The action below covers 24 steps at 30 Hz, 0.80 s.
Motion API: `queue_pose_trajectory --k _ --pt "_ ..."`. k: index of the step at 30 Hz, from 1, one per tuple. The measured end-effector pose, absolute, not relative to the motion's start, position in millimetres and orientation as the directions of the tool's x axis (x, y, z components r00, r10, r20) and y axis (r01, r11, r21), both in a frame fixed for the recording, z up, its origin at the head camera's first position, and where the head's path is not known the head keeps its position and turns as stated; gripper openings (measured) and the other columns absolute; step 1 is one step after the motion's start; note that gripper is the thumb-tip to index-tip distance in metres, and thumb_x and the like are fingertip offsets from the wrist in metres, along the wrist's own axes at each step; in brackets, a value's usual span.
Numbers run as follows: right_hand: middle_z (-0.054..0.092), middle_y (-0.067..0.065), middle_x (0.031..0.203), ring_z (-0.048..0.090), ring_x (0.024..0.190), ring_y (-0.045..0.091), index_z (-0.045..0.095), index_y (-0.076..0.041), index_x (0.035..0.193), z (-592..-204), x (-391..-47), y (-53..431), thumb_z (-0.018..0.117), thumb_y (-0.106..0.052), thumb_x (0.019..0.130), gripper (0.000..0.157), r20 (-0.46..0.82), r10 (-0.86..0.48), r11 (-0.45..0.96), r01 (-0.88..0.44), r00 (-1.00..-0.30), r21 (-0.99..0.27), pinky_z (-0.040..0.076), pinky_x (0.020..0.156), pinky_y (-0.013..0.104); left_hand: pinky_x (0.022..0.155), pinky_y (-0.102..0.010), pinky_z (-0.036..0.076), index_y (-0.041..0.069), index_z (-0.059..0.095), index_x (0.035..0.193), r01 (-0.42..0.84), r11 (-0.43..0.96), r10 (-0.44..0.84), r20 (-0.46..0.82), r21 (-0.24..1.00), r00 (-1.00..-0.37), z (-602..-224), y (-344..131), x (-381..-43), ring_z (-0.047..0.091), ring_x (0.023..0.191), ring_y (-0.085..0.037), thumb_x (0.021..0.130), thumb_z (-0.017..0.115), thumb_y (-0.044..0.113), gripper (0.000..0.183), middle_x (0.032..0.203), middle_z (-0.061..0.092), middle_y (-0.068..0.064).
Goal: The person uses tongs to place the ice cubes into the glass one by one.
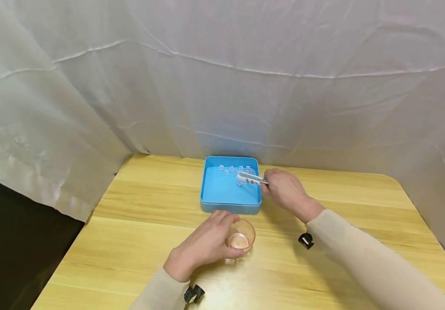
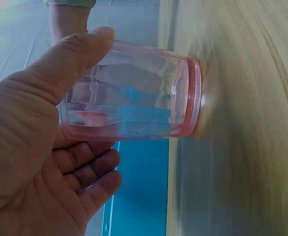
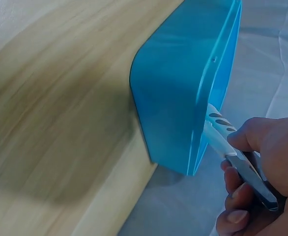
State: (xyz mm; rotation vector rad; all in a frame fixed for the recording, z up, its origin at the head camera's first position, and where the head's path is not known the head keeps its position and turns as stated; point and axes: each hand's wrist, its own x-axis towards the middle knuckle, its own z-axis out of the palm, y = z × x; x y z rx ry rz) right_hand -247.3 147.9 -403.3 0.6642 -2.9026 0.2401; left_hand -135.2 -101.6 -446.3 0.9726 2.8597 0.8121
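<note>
In the head view my left hand (image 1: pixel 211 239) holds a clear pinkish cup (image 1: pixel 241 235) between thumb and fingers, just in front of a blue tray (image 1: pixel 230 208). Seen from the left wrist, the cup (image 2: pixel 134 93) has its base at the wooden surface and nothing shows inside. My right hand (image 1: pixel 286 189) grips a pair of tongs (image 1: pixel 251 177) with metal arms and white slotted ends. These ends reach over the tray's right rim among small clear cubes (image 1: pixel 231 168). From the right wrist, the tray wall hides the tips of the tongs (image 3: pixel 242 167).
The tray stands on a wooden table (image 1: pixel 152 202) near its back edge. A pale grey curtain (image 1: pixel 226 99) hangs behind the table and along the sides. Each wrist carries a small black device (image 1: pixel 306 240). A dark area (image 1: pixel 13 241) lies beyond the left table edge.
</note>
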Motion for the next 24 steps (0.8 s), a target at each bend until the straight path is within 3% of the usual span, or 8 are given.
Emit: queue_pose_trajectory --k 9,24 --pt "0.053 0.004 0.076 0.05 0.065 0.02 0.059 -0.006 0.088 -404 -246 140 0.067 -0.021 0.098 0.02 0.122 -0.411 0.904 -0.421 -0.903 -0.073 0.044 0.054 0.032 0.108 -0.035 0.051 0.006 0.06 0.14 0.571 0.667 0.576 0.154 0.479 -0.803 -444 -101 -135 0.055 0.124 -0.018 0.082 0.09 0.043 0.075 0.132 0.062 -0.003" --pt "0.053 0.004 0.075 0.05 0.064 0.018 0.059 -0.006 0.086 -406 -242 136 0.07 -0.02 0.096 0.021 0.129 -0.42 0.9 -0.43 -0.898 -0.065 0.045 0.051 0.031 0.108 -0.034 0.051 0.006 0.06 0.14 0.571 0.663 0.575 0.159 0.484 -0.803 -446 -101 -136 0.055 0.123 -0.018 0.081 0.091 0.043 0.076 0.133 0.063 -0.004"
